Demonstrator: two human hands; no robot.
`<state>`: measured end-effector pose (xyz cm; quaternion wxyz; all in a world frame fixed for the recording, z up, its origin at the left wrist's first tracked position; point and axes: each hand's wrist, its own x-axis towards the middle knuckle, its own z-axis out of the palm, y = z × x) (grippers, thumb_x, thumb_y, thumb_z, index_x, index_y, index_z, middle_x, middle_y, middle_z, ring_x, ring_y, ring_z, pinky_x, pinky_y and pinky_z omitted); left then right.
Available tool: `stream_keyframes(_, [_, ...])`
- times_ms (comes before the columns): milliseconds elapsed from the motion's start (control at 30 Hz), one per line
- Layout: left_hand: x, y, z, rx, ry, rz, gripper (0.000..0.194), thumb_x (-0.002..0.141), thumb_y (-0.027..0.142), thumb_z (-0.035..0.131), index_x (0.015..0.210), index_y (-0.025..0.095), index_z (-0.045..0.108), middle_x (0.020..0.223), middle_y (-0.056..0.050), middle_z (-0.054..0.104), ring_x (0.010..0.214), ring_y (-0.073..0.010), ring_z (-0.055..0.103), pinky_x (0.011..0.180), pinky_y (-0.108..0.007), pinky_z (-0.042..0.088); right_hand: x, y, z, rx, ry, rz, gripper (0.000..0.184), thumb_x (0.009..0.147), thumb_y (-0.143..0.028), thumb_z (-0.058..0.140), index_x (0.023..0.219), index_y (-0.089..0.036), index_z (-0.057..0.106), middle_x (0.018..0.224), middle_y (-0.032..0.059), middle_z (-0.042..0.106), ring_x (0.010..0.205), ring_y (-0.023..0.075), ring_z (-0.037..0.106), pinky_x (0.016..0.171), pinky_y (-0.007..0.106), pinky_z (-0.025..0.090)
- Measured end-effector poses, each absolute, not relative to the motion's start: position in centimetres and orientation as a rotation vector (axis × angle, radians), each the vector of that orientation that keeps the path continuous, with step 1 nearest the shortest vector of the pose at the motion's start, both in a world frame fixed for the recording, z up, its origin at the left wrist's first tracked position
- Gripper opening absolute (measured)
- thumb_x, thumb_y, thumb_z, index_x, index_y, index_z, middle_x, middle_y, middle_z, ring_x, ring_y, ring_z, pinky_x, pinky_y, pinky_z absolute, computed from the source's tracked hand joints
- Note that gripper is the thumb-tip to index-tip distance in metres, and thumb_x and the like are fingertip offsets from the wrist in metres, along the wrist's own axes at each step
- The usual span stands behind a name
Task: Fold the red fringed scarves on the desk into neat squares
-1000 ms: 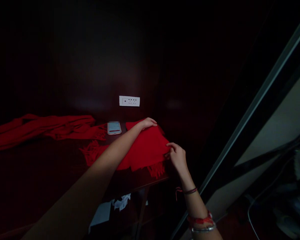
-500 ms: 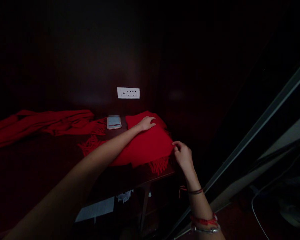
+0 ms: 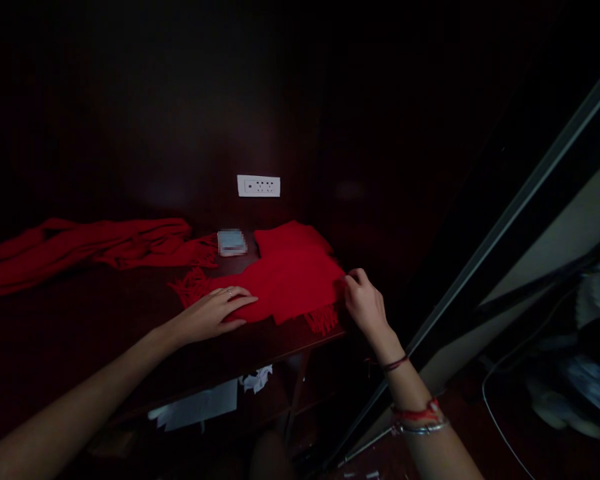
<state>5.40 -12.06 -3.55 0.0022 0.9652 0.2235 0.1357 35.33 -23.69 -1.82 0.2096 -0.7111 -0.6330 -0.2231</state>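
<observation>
A red fringed scarf (image 3: 300,277) lies folded in flat layers on the dark wooden shelf (image 3: 145,300). Across its left part, near the front edge, my left hand (image 3: 215,312) rests with the fingers stretched out, a ring on one of them. At the right edge of the cloth my right hand (image 3: 365,300) is closed, with fingers and thumb gripping the scarf's border; the fingertips are partly hidden. Fringe hangs out at the scarf's left end and at its front right corner.
A second red scarf (image 3: 130,243) lies bunched at the left. Between the scarves sits a phone (image 3: 232,242), blurred. Behind is a wall socket (image 3: 259,186). Papers (image 3: 200,408) lie on the lower shelf. A metal-edged door frame (image 3: 505,227) slants along the right.
My left hand has moved left and towards me, from the scarf's upper middle to its left front part. My right hand has closed at the right edge.
</observation>
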Motion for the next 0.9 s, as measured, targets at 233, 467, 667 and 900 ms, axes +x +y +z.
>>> stream_keyframes(233, [4.9,-12.2,-2.8,3.117,0.659,0.468,0.035,0.077,0.034,0.045,0.112,0.03,0.047,0.115,-0.001,0.046,0.103,-0.0177,0.041,0.089,-0.029,0.026,34.2,-23.2,-0.3,-1.804,-2.31,-0.907,0.025,0.083,-0.018,0.038,0.103,-0.016,0.053,0.091,0.0069,0.055,0.083,0.0176,0.042,0.068,0.028,0.032])
stream_keyframes(467, [6.6,-13.4,-3.3,3.318,0.599,0.469,0.026,0.08,0.029,0.042,0.103,0.023,0.052,0.099,-0.003,0.056,0.092,-0.0176,0.047,0.082,-0.03,0.03,35.5,-23.5,0.2,-1.762,-2.4,-0.872,0.024,0.082,-0.026,0.044,0.101,-0.017,0.054,0.088,0.0058,0.058,0.083,0.017,0.044,0.068,0.028,0.031])
stream_keyframes(667, [8.8,-14.7,-3.9,3.378,0.652,0.652,0.031,0.08,0.024,0.042,0.111,0.021,0.047,0.103,-0.004,0.054,0.095,-0.0178,0.047,0.079,-0.03,0.032,36.3,-23.5,-0.1,-1.776,-2.391,-0.882,0.022,0.083,-0.026,0.041,0.098,-0.017,0.055,0.084,0.0052,0.059,0.08,0.0171,0.047,0.067,0.027,0.032])
stream_keyframes(900, [11.6,-14.7,-4.1,3.435,0.77,0.732,0.033,0.079,0.014,0.04,0.11,0.019,0.048,0.098,-0.007,0.057,0.088,-0.0185,0.052,0.074,-0.031,0.037,36.6,-23.4,-0.1,-1.819,-2.336,-0.939,0.02,0.081,-0.016,0.043,0.097,-0.017,0.055,0.081,0.0043,0.059,0.077,0.0163,0.047,0.066,0.027,0.032])
